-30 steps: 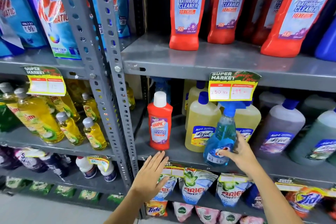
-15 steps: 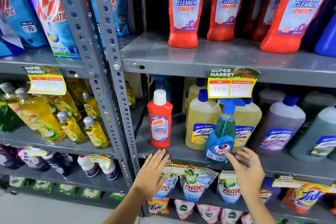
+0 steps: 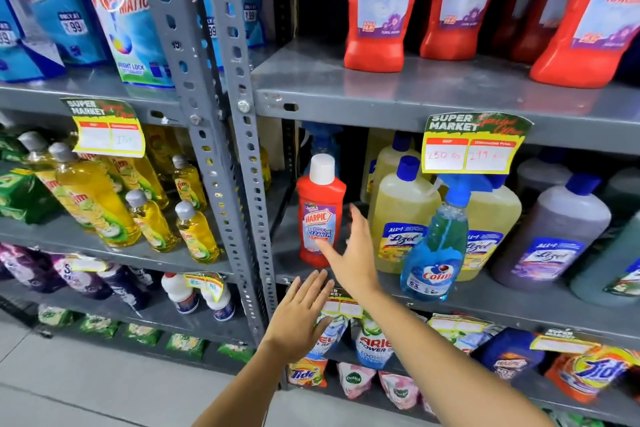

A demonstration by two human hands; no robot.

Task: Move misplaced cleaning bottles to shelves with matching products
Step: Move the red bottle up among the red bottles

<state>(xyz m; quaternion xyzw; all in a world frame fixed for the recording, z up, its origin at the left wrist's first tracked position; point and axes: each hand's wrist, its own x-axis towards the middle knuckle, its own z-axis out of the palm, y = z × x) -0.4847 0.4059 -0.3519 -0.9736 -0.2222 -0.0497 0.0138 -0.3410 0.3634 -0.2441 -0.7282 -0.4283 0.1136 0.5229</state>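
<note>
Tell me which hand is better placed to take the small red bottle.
The right hand: it is open, with fingers beside the small red bottle. The left hand is open below the shelf edge.

Grey slotted metal shelving [image 3: 221, 87], pale tiled floor [image 3: 86, 385]

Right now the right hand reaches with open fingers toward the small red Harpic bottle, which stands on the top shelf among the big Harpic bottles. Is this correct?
Not quite. The head view shows the small red Harpic bottle on the middle shelf, beside the yellow Lizol bottles, not on the top shelf. The rest holds: the right hand reaches toward it with open fingers.
</note>
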